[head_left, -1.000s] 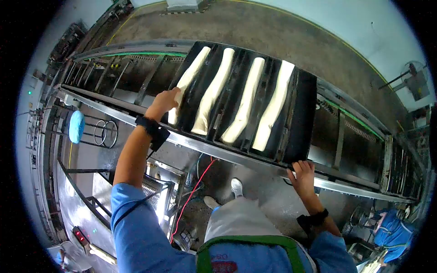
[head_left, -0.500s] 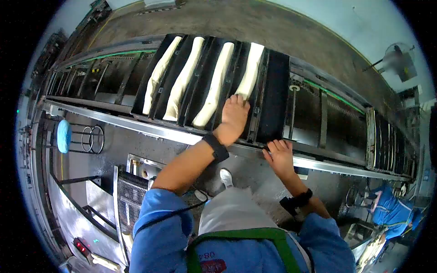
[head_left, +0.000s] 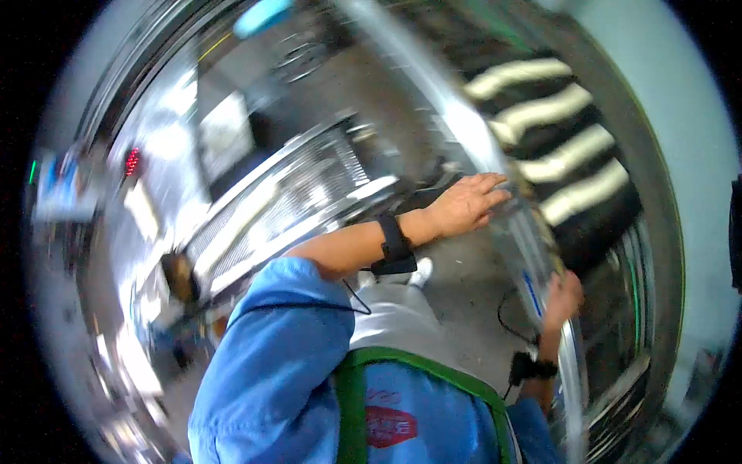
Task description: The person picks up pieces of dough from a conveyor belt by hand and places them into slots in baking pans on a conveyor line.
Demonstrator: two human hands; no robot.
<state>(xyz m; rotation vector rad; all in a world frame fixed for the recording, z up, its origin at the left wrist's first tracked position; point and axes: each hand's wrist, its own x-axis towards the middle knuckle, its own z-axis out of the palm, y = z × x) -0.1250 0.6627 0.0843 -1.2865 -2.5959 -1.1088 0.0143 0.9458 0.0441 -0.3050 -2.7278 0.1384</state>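
Observation:
Several long pale dough-like strips (head_left: 573, 155) lie side by side in the compartments of a black tray (head_left: 599, 230), at the right of the view. My left hand (head_left: 468, 206) is beside the metal rail (head_left: 473, 141), palm down with its fingers spread and nothing in them. At the tray's near corner, my right hand (head_left: 564, 298) has its fingers curled on the edge, blurred by motion. Both wrists wear black bands.
Left of my left arm stands a ribbed metal rack (head_left: 290, 189) with a pale strip on it. Farther left are a shiny metal table (head_left: 174, 127) and a red-lit display (head_left: 132, 162). A blue round seat (head_left: 263, 17) shows at the top.
The view has swung left, so the tray now appears at the right. My left hand has come off the strip it was touching. My right hand stays by the tray's corner.

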